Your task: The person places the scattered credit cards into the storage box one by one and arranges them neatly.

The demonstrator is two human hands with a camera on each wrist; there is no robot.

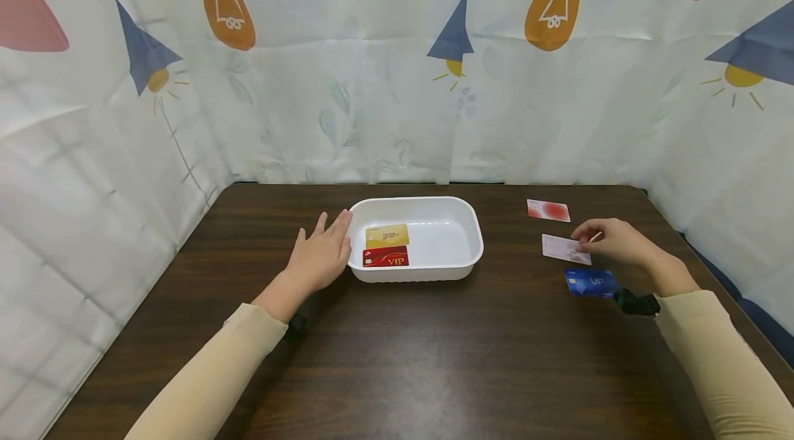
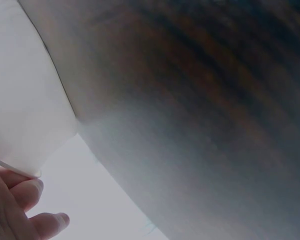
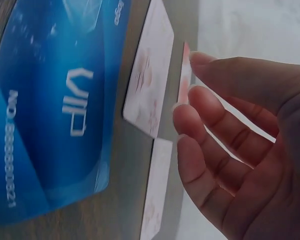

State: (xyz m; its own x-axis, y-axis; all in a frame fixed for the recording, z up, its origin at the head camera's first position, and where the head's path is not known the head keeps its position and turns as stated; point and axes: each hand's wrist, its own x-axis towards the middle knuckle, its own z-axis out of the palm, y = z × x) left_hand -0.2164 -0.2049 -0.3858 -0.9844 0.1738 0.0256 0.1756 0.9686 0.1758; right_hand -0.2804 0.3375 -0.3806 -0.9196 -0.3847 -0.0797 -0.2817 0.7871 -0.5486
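A white tray (image 1: 455, 273) holds a gold card (image 1: 387, 236) and a red VIP card (image 1: 386, 257) in its left part. My left hand (image 1: 319, 254) rests against the tray's left rim, fingers stretched out; in the left wrist view its fingertips (image 2: 32, 192) show at the white wall. On the right, my right hand (image 1: 614, 240) hovers at the right end of a pale pink card (image 1: 561, 247). Its fingers are loosely bent, with a gap between thumb and fingertips in the right wrist view. A blue VIP card (image 3: 65, 110) lies nearer the wrist.
Behind the pale card lies a white card with a red pattern (image 1: 548, 210). Another pale card edge (image 3: 157, 190) shows in the right wrist view. The dark wooden table (image 1: 403, 357) ends at a printed white curtain (image 1: 397, 116) at the back and sides.
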